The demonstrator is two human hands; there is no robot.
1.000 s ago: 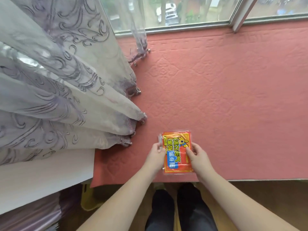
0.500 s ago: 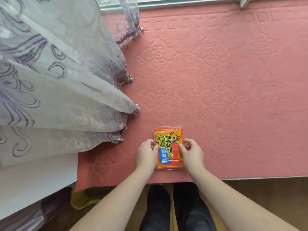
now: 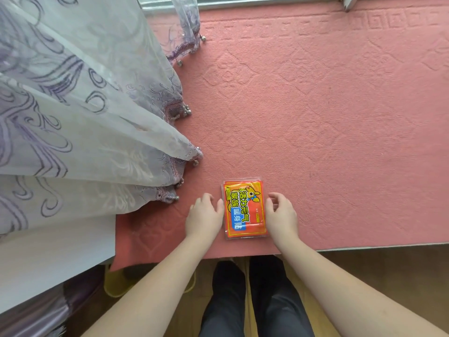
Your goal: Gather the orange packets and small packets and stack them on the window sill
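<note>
1. The stack of orange packets lies flat on the pink embossed mat that covers the window sill, close to the mat's near edge and well clear of the window frame at the far side.
2. The top packet shows yellow and blue printed characters and a cartoon figure; thin clear and red edges peek out along its far side, so more packets lie beneath it, though how many is hard to tell from this angle.
3. The left hand rests palm down on the mat just beside the stack's left edge, fingers loosely spread; its grip is released and it grasps nothing.
4. The right hand sits just beside the stack's right edge, fingers curled slightly toward the packets; its grip is likewise released, with nothing clasped.
5. Whether the fingertips of either hand brush the stack's sides cannot be told for sure.
6. A sheer curtain with purple swirls and a beaded hem drapes over the mat's left part, near the stack but apart from it.
7. Below the sill's edge, dark trousers and a wooden floor are visible.
</note>
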